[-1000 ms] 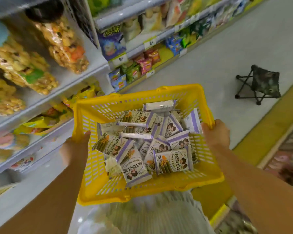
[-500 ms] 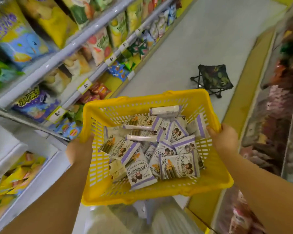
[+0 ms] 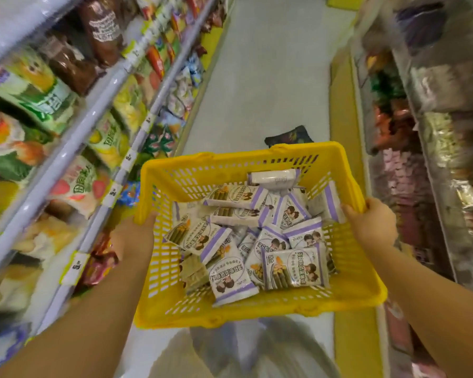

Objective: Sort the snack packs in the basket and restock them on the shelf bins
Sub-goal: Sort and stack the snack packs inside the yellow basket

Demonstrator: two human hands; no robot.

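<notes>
basket [image 3: 230, 159] above pale aisle floor [image 3: 271, 77]

I am seeing a pale grey aisle floor [image 3: 271, 77] stretching ahead, with a dark patterned fabric stool seat [image 3: 288, 136] sitting on it, its legs hidden. A yellow floor strip [image 3: 342, 118] is running along the right. On the left, white-and-yellow price tags [image 3: 126, 159] are hanging on grey shelf rails [image 3: 93, 115], and a glossy brown bag [image 3: 101, 31] is standing near a green-and-white bag [image 3: 36, 88].
</notes>
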